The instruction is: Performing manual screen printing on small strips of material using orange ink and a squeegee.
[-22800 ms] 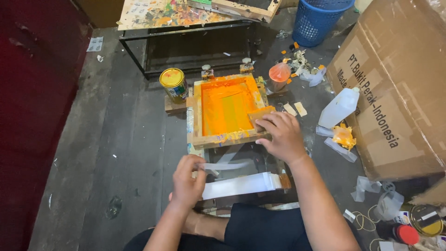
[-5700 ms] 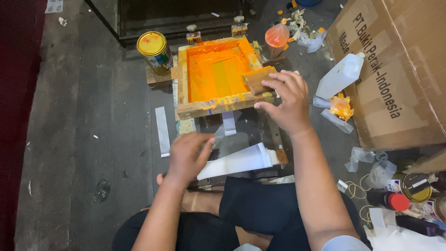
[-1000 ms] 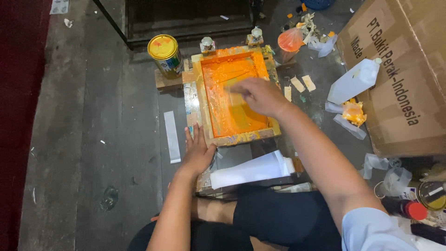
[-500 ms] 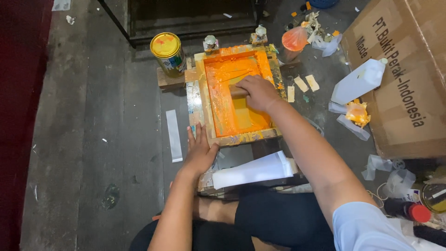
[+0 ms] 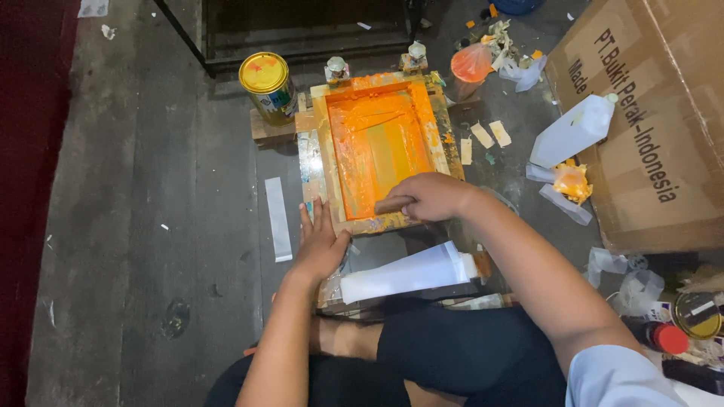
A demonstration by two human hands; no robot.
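Note:
A wooden screen-printing frame (image 5: 320, 162) with orange ink on its mesh (image 5: 377, 143) lies flat on the floor in front of me. My right hand (image 5: 431, 197) is closed on a wooden squeegee (image 5: 392, 205) at the near end of the mesh. My left hand (image 5: 320, 245) rests flat, fingers spread, at the frame's near left corner. A stack of white strips (image 5: 407, 273) lies just below the frame, near my knees.
A yellow-lidded paint can (image 5: 268, 84) stands left of the frame. One white strip (image 5: 277, 218) lies on the floor to the left. A big cardboard box (image 5: 648, 113), a white plastic jug (image 5: 573, 132), an orange-stained bag (image 5: 471, 64) and scraps sit right. Small tins (image 5: 694, 316) lie at lower right.
My right hand has pulled the squeegee toward me, from the mesh's middle to its near end. My left hand stays pressed at the frame's near left corner.

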